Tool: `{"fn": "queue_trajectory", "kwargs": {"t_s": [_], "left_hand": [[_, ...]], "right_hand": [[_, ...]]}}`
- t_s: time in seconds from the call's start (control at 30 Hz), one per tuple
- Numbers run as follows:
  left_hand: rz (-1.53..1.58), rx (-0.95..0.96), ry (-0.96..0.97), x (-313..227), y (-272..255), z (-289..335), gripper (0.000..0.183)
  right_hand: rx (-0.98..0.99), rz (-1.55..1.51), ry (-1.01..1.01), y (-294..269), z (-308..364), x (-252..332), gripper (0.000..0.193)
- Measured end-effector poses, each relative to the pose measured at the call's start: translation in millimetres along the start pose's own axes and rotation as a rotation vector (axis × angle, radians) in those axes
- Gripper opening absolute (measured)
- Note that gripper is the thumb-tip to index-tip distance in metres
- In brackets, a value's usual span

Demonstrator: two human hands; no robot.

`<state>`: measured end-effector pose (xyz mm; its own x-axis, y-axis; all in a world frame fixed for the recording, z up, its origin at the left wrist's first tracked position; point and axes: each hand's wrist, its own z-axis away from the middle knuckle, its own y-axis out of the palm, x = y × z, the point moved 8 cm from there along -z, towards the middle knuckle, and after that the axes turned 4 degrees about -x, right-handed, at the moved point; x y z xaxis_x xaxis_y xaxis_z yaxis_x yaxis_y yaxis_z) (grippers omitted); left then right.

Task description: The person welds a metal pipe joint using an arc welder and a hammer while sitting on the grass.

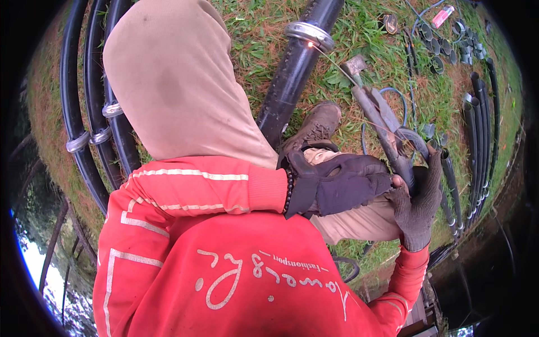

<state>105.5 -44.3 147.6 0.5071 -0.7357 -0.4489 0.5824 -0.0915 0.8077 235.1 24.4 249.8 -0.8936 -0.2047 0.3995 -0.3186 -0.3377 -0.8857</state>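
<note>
Evidently the collar [309, 33] is the hot spot: it rings the black pipe [292, 78], and a bright glow [310, 44] sits on its lower edge, where the tip of a thin rod [335, 64] meets it. Down and right of the collar, the rod ends in the tongs [382, 122], around which the right grip [420, 205] is wrapped, well apart from the collar. The left grip [351, 188], dark-gloved, lies below and right of the collar, near the tongs; whether it grasps anything I cannot tell. Should the right grip waver, the rod's length would probably magnify it, and the tip could slide off the collar and scar the pipe. Stray sparks might singe the brown-flecked grass [258, 56] around the collar, the knee [168, 73] left of it, or the boot [320, 123] below it.
</note>
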Motion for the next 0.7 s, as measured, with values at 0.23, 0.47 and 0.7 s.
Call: {"fn": "queue_trajectory", "kwargs": {"t_s": [0.23, 0.47, 0.7], "left_hand": [[-0.21, -0.088, -0.054, -12.2, -8.1, 9.8, 0.045], [-0.481, 0.029, -0.017, 25.2, -3.3, 16.2, 0.055], [-0.247, -0.125, -0.104, 7.5, -16.4, 20.8, 0.074]], "right_hand": [[-0.06, -0.244, 0.256, -11.3, -13.0, -22.5, 0.08], [0.21, 0.596, -0.79, 12.6, -1.1, 44.1, 0.083], [0.071, -0.39, 0.452, -18.2, -28.9, -25.5, 0.072]]}}
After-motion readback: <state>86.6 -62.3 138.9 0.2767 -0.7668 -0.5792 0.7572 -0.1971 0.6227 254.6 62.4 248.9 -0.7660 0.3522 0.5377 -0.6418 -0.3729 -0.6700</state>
